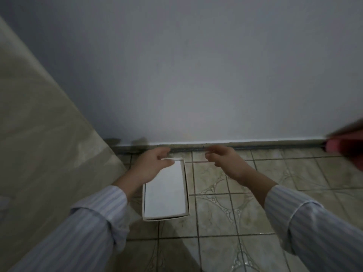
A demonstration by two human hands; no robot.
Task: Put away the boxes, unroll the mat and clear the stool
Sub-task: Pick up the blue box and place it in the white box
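A small white open-topped box lies on the tiled floor near the wall's baseboard. My left hand rests over the box's far left corner, thumb laid across its rim and fingers curled around the far end. My right hand hovers to the right of the box, above the tiles, fingers loosely curled and holding nothing. Both arms wear striped light sleeves. No mat or stool is in view.
A tall beige, marbled surface slants along the left, close beside the box. A plain grey wall with a dark baseboard runs behind. A blurred dark red object intrudes at the right edge.
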